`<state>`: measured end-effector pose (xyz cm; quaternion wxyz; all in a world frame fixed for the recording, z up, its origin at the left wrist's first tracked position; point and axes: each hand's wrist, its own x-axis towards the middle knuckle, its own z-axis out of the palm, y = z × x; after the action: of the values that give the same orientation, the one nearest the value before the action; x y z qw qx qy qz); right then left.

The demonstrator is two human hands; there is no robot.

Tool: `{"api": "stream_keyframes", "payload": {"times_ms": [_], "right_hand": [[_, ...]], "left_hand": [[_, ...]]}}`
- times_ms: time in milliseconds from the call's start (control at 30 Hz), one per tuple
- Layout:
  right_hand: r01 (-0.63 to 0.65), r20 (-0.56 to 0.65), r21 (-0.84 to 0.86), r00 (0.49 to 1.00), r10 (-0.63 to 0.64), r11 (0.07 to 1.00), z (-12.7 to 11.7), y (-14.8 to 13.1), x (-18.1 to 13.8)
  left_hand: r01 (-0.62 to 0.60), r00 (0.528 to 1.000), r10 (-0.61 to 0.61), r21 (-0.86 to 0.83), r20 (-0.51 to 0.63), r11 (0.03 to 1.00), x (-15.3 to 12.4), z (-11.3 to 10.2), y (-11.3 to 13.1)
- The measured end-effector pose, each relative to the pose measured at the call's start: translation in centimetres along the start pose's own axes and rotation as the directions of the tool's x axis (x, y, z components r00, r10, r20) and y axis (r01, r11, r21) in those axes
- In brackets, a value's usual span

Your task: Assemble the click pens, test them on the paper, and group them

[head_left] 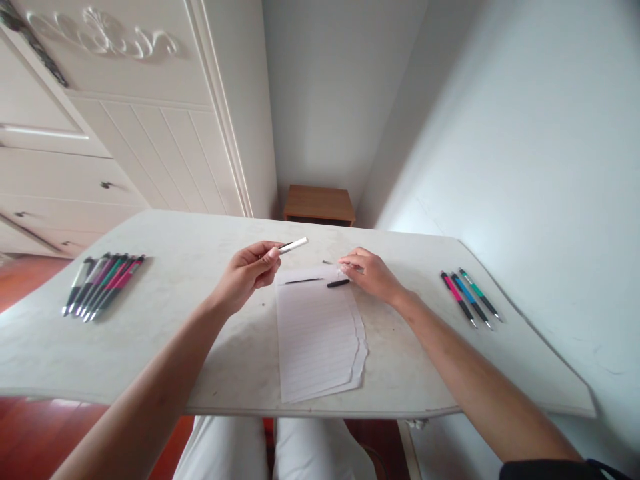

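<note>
My left hand (249,270) is raised a little above the white table (190,333), fingers closed round a white pen barrel (293,245) that points right. My right hand (369,270) rests on the table at the top right corner of a stack of lined paper sheets (316,333), its fingers pinched on a small clear part that I cannot make out. On the top of the paper lie a thin dark refill (303,281) and a short black pen piece (339,283). A small metal bit (327,262) lies just beyond the paper.
Several pens (103,285) lie side by side at the table's left. Three pens (470,297), pink, blue and green, lie at the right. A white wardrobe (115,120) stands at the left, a wooden stand (320,203) behind the table, a white wall on the right.
</note>
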<state>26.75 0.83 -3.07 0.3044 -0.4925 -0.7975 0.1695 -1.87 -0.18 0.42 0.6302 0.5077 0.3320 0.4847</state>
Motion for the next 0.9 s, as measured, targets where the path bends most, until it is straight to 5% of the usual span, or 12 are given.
{"api": "stream_keyframes", "payload": {"times_ms": [267,600,733,900], "right_hand": [[0.016,-0.018,-0.011,1.000,-0.016,1.000,0.0,-0.2,0.0],[0.019,-0.003,-0.025,1.000,-0.019,1.000,0.0,-0.1,0.0],[0.018,-0.008,-0.019,1.000,-0.018,1.000,0.0,-0.2,0.0],[0.017,-0.019,-0.012,1.000,-0.018,1.000,0.0,0.0,0.1]], "left_hand": [[-0.005,0.973,0.107,0.445,-0.205,0.895,0.3,-0.5,-0.2],[-0.044,0.979,0.148,0.564,-0.140,0.825,0.3,-0.8,-1.0],[-0.042,0.968,0.215,0.760,-0.130,0.649,0.5,-0.9,-1.6],[-0.122,0.974,0.223,0.934,0.047,0.337,0.4,-1.7,-2.2]]}}
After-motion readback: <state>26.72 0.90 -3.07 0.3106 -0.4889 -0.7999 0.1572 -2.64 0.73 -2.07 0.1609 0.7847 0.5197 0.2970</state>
